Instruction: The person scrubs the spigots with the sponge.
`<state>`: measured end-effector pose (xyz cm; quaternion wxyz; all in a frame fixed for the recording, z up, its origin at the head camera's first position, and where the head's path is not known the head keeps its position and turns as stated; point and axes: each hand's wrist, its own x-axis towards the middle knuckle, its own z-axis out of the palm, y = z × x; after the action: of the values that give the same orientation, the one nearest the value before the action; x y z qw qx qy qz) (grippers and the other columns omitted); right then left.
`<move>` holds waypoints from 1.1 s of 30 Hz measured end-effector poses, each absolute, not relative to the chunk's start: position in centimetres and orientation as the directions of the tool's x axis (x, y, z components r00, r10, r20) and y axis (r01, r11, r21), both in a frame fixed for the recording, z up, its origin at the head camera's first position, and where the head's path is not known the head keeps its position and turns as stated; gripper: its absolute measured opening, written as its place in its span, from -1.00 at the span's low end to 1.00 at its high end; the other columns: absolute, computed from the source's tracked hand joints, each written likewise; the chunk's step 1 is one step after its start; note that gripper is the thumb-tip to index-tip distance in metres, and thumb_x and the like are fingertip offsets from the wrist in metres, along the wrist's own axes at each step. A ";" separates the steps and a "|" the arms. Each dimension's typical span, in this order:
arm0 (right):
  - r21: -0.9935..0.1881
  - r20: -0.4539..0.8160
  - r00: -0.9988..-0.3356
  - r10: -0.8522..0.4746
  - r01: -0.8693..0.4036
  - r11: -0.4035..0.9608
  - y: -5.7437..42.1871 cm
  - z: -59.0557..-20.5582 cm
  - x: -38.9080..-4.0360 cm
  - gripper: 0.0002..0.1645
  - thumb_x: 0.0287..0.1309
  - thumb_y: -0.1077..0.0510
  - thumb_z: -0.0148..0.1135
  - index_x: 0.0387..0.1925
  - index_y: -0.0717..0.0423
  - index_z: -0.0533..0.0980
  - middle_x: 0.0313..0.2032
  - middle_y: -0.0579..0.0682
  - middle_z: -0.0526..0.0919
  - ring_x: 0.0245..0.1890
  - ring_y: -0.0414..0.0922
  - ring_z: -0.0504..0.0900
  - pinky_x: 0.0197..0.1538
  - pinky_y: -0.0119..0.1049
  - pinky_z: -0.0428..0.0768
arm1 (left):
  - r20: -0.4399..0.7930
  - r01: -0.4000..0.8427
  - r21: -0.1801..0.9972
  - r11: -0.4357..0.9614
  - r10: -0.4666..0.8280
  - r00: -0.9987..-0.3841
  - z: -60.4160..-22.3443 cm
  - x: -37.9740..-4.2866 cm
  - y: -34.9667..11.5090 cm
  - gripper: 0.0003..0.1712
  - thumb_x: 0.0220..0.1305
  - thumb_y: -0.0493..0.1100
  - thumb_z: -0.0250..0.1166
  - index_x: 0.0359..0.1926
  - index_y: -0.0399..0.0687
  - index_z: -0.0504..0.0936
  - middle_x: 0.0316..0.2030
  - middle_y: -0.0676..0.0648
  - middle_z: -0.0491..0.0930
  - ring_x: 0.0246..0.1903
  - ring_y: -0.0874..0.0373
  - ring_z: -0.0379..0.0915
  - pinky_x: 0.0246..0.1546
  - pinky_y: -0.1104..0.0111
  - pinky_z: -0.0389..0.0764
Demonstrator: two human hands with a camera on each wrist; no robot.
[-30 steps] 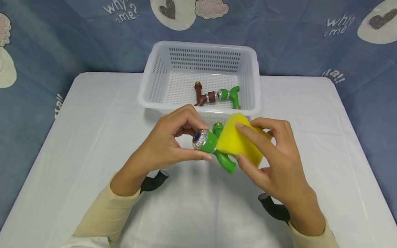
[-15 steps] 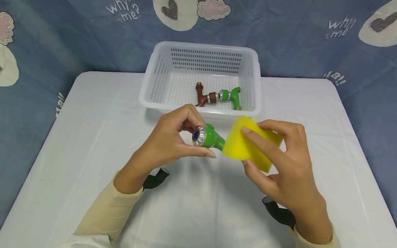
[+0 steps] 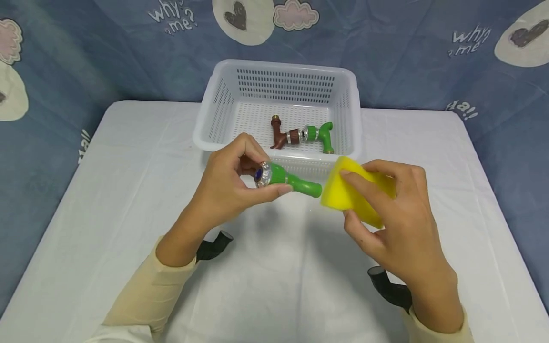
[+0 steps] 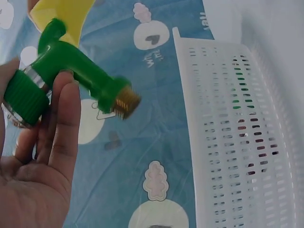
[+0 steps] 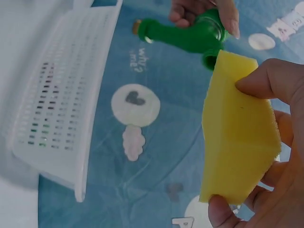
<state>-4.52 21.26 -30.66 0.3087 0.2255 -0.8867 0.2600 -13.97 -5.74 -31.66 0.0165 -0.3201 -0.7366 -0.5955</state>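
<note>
A green faucet (image 3: 302, 185) with a silver, blue-centred knob is pinched by my left hand (image 3: 227, 183) between thumb and fingers at the knob end. Its brass threaded end (image 4: 126, 102) shows in the left wrist view, pointing toward the basket side. My right hand (image 3: 399, 224) grips a bent yellow sponge (image 3: 353, 190) between thumb and fingers. In the head view the sponge lies just right of the spout tip, a narrow gap between them. In the right wrist view the sponge's upper corner overlaps the spout opening, and I cannot tell whether they touch there.
A white perforated basket (image 3: 280, 64) stands at the back of the white-covered table (image 3: 141, 162). Inside it lie a brown faucet (image 3: 279, 136) and another green faucet (image 3: 324, 136). Behind the table hangs a blue printed cloth (image 3: 386, 52).
My left hand has turned the faucet so its spout points right, and has lifted it slightly up and left. The sponge has moved off the faucet body to the right.
</note>
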 end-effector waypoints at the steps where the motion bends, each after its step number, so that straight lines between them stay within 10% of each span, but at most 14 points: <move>1: -0.330 0.669 -0.708 -0.227 -0.556 0.763 21.3 -30.7 -4.5 -0.49 0.27 -0.02 0.11 0.09 0.18 0.68 0.04 0.41 0.53 -0.09 0.42 0.38 -0.14 0.05 0.33 | 0.376 0.455 0.886 0.090 0.433 -0.819 -31.7 -14.0 -5.8 -0.45 -0.04 -0.37 0.68 -0.26 -0.17 0.41 -0.30 -0.01 0.55 -0.46 0.10 0.51 -0.43 0.41 0.61; 12: -0.349 0.750 -0.631 -0.198 -0.632 0.692 19.0 -31.3 -4.2 -0.49 0.40 -0.12 0.16 0.06 0.21 0.67 0.01 0.36 0.56 -0.10 0.32 0.46 -0.07 -0.04 0.37 | 0.173 0.229 0.962 0.148 0.317 -0.933 -32.1 -13.7 -5.5 -0.84 0.42 -0.16 0.35 -0.26 -0.09 0.53 -0.57 -0.12 0.48 -0.71 -0.05 0.49 -0.68 0.15 0.66; 21: -0.198 0.775 -0.522 -0.355 -0.734 0.649 15.9 -32.4 -4.1 -0.62 0.40 0.07 0.16 0.09 0.16 0.67 0.03 0.30 0.59 -0.07 0.26 0.51 -0.01 0.07 0.51 | 0.157 0.259 0.921 0.291 0.333 -0.930 -31.9 -13.0 -5.0 -0.66 0.51 -0.06 0.21 -0.47 -0.02 0.48 -0.72 -0.02 0.43 -0.82 0.10 0.41 -0.79 0.23 0.48; 33: -0.439 0.738 -0.563 -0.373 -0.820 0.368 16.1 -32.0 -3.8 -0.54 0.47 0.01 0.08 0.17 0.23 0.61 0.07 0.25 0.61 0.00 0.14 0.56 0.16 -0.22 0.52 | 0.125 0.192 0.960 0.203 0.300 -0.946 -31.8 -13.8 -5.6 -0.54 0.58 -0.04 0.08 -0.52 -0.12 0.41 -0.71 -0.14 0.42 -0.81 -0.12 0.38 -0.79 0.21 0.53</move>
<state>-3.76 16.10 -32.04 0.2703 0.3815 -0.7816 0.4128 -13.76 -5.60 -31.82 -0.0442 -0.1585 -0.7744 -0.6109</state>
